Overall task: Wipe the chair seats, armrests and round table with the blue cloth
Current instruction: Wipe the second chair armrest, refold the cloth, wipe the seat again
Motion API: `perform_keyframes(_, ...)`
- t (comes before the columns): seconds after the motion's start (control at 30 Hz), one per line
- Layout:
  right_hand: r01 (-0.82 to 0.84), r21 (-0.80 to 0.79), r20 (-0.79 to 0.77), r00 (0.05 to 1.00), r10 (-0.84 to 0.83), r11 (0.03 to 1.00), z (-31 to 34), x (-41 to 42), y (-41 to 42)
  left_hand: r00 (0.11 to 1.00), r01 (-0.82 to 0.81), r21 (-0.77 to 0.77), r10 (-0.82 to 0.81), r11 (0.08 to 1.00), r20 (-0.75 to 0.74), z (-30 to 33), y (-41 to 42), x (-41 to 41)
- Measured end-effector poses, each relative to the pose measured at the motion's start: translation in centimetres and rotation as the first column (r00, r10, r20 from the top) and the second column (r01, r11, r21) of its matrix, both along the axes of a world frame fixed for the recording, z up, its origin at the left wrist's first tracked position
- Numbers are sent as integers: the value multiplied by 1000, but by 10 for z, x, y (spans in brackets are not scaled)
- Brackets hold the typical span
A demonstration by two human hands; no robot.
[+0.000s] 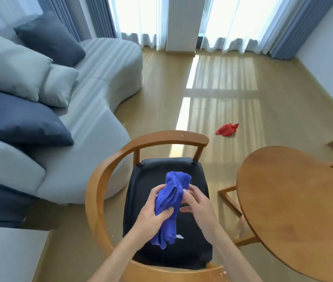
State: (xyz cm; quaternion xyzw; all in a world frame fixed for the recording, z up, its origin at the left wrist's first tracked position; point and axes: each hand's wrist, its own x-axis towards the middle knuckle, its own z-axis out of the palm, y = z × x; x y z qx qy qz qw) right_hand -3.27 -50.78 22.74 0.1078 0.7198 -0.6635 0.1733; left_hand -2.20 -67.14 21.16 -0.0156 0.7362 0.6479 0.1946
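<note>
- Far to the left of both hands stands a pale grey curved fabric sofa point(92, 102) with dark blue and light grey cushions.
- The left hand point(151, 210) curls its thumb and fingers round the middle of a bunched blue microfibre cloth point(171, 200), gripping it.
- That cloth hangs above the black padded seat point(147, 184) of a curved wooden armchair point(98, 180), directly beneath both hands.
- The right hand point(197, 202) touches the cloth's right edge, fingers loosely bent; whether they pinch it cannot be told.
- Beyond the right hand, a crumpled red rag point(227, 129) lies on the wood floor.
- Right of the hands stands a round wooden table point(295, 208).
</note>
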Motion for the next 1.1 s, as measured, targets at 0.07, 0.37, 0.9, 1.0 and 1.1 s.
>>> perform_keyframes(0.07, 44, -16, -54, 998, -45, 999, 45, 5, -2, 999, 25, 1, -25, 1000, -48, 31, 5, 5)
perform_keyframes(0.37, 78, 216, -285, 958, -14, 973, 154, 23, 6, 952, -111, -186, 51, 976, -301, 130, 23, 23)
perform_keyframes(0.9, -94, 619, -405, 812, 420, 780, 208, 20, 63, 813, 227, -596, -487, 770, -319, 226, -48, -34)
perform_keyframes(1.0, -132, 657, -398, 775, 491, 742, 211, 20, 59, 763, 251, -662, -565, 706, -313, 227, -40, -36)
perform_keyframes(1.1, -128, 642, -417, 769, 485, 756, 214, 20, 57, 749, 295, -648, -591, 702, -299, 226, -36, -36)
